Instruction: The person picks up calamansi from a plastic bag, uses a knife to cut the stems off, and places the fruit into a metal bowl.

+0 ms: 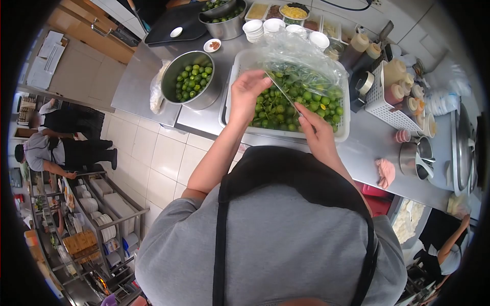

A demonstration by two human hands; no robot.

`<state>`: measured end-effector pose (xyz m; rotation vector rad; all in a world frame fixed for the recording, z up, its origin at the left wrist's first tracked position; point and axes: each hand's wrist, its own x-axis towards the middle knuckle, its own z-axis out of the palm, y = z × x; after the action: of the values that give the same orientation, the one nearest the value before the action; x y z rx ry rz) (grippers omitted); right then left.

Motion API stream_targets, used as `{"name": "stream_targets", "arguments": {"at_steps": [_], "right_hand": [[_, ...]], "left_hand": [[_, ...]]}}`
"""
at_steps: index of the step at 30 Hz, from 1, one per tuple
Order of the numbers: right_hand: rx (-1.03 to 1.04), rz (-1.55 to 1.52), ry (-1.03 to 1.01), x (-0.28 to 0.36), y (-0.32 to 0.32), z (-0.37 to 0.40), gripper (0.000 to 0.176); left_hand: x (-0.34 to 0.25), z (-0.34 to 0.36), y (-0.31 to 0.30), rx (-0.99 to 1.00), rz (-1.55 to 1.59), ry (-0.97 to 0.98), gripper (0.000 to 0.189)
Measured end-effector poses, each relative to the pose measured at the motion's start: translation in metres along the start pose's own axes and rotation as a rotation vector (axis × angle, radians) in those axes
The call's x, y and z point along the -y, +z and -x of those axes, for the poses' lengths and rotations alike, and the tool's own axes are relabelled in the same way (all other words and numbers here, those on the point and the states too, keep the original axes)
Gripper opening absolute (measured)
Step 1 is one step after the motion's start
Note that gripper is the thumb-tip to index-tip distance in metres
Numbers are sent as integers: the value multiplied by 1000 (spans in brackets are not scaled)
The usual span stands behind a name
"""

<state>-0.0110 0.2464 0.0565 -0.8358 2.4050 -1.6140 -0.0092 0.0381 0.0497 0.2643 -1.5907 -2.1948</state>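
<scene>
**Thin knife [282, 93] above the tray of limes [278, 109]**

The limes lie in a white tray [224, 115] on the tabletop [370, 143]. The right hand [315, 127] grips the knife at its near end, which the fingers mostly hide. The left hand [247, 92] has bent fingers at the other end; whether they grip something, I cannot tell. Clear plastic [306, 56] blurs the limes behind. Leftward, a steel pot [206, 102] holds more.

The limes [278, 109] are green, the tray [343, 130] white
</scene>
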Motion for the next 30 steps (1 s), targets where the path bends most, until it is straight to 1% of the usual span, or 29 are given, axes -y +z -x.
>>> {"name": "stream_targets", "arguments": {"at_steps": [2,4,6,7,9,10,12,14,16,17,18,19,20,22,24,26,28,30], "right_hand": [[-12,-3,-9,-2,2,-3,31],[-70,-5,-86,-6,5,-7,31],[-48,-7,-64,-3,5,-7,30],[-27,-7,-40,-2,4,-6,30],[-21,14,-46,-3,4,-6,30],[-17,33,-52,-3,4,-6,30],[4,32,-13,-13,5,-3,30],[26,34,27,-26,5,2,31],[-18,-58,49,-38,3,5,31],[8,-86,133,-37,-1,6,32],[9,-88,132,-40,-3,6,32],[0,-100,173,-43,-4,6,32],[-10,-112,213,-45,-4,6,32],[-7,-124,214,-46,-3,6,33],[-11,-133,201,-45,-3,4,33],[5,-95,171,-39,-6,5,33],[14,-57,184,-36,-8,7,33],[-29,-36,83,-42,-5,8,33]], "left_hand": [[1,6,5,23,6,-16,21],[1,9,4,43,11,-31,22],[1,7,1,71,178,-92,17],[-1,6,-1,69,178,-92,17],[-9,3,-10,62,381,-271,19],[-10,0,-20,56,380,-272,19],[-10,-13,-44,19,471,-183,20],[-29,-26,-66,-157,287,-39,19],[-43,-34,-93,-342,-170,147,28],[-45,-39,-112,-439,-614,352,31],[-50,-39,-116,-522,-1062,554,35],[-50,-39,-116,-598,-1362,780,34],[-45,-38,-110,-599,-1363,782,34],[-23,-36,-96,-280,-1219,388,25],[-1,-36,-74,-61,-1372,89,25],[25,-36,-55,-49,-1634,74,28],[26,-40,-39,-42,-1738,90,27],[31,-44,-35,19,-1771,102,22]]}}
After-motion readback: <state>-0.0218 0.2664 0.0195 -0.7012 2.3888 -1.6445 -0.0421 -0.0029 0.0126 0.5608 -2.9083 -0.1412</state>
